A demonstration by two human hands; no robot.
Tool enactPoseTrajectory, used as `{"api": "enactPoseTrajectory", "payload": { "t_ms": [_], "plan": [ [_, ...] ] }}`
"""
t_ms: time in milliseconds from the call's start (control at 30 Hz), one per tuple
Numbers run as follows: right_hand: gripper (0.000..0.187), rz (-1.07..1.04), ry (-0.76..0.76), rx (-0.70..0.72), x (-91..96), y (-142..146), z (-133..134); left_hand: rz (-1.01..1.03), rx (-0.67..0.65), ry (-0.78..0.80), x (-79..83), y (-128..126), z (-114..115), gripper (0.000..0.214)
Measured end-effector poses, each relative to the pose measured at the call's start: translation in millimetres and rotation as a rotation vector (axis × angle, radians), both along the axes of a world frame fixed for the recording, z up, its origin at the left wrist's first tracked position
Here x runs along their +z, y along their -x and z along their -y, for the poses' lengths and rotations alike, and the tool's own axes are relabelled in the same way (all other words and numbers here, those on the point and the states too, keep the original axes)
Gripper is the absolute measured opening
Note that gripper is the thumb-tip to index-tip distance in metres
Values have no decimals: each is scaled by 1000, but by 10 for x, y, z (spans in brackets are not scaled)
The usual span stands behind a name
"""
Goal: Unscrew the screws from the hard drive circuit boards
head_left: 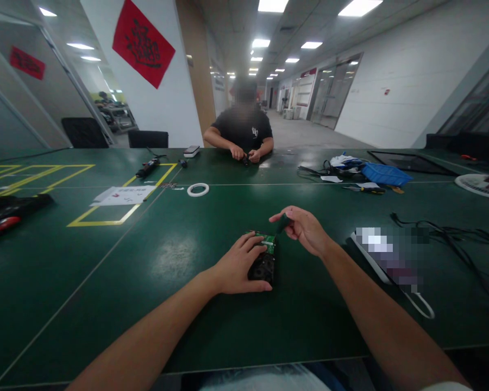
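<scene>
A hard drive (264, 267) lies on the green table with its green circuit board (269, 244) facing up. My left hand (240, 265) spreads over its left side and holds it against the table, fingers on the board and thumb along the near edge. Beside the board's far right corner, my right hand (303, 228) pinches a small dark green tool (283, 222) that looks like a screwdriver. Its tip is too small to make out, so I cannot tell whether it touches the drive. The index finger of that hand points out to the left.
Right of my forearm lies a phone-like device (385, 258), partly blurred, near black cables (444, 231). Farther off are a blue tray (386, 174), pliers (364, 189), a white tape roll (198, 189) and a paper sheet (124, 195). A person (244, 127) sits opposite, handling something small.
</scene>
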State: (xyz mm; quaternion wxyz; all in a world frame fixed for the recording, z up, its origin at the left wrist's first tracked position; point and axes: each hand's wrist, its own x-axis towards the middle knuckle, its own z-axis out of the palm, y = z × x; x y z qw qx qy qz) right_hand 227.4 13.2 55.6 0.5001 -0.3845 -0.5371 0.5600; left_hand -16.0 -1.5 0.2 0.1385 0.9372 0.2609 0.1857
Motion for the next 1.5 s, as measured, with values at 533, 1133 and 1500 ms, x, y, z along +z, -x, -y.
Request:
{"api": "enactPoseTrajectory", "payload": {
  "t_ms": [533,1133,1500],
  "plan": [
    [21,33,-27,-51,-20,-21,-14,-9,-4,3,3,-3,4,98],
    [40,49,-83,-120,-120,37,-44,8,-1,17,-3,-2,-2,96],
    [31,495,-402,-392,-179,76,20,-55,112,-19,-14,-99,138,104]
  ]
}}
